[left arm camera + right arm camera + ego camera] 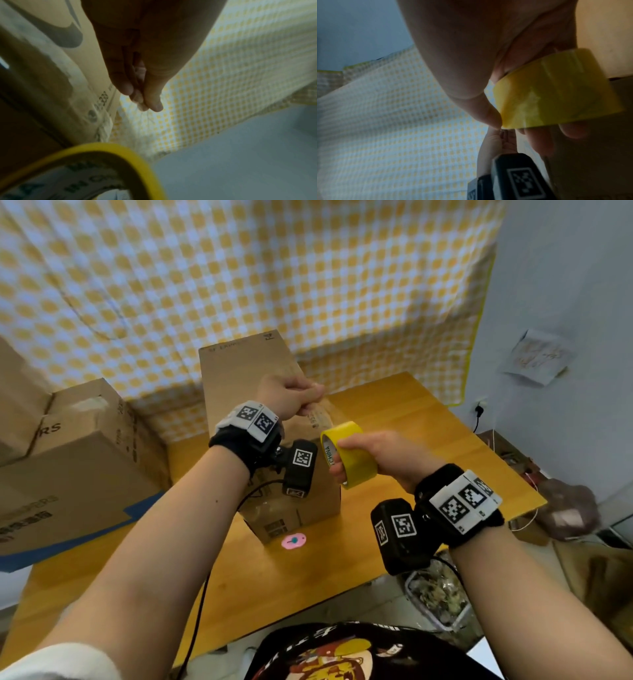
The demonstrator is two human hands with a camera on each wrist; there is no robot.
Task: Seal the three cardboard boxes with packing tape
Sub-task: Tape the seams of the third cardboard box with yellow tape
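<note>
Right hand (373, 458) grips the yellow tape roll (346, 453), fingers hooked through its core, thumb on the outer face, holding it in the air beside the tall cardboard box (260, 419) standing on the desk (428, 440). Left hand (287, 397) hovers over the box top, fingertips pinching the clear tape end (142, 106). More boxes (68, 453) are stacked on the left.

Each bare forearm ends in a black wrist strap (233, 440) topped by white blocks printed with square black-and-white markers. A black camera unit (298, 467) hangs at each wrist's 5 o'clock side, the left one trailing a thin black cable (198, 611). A white sleeve edge (58, 662) shows at 7 o'clock and a black printed shirt (342, 652) at 6 o'clock.
</note>
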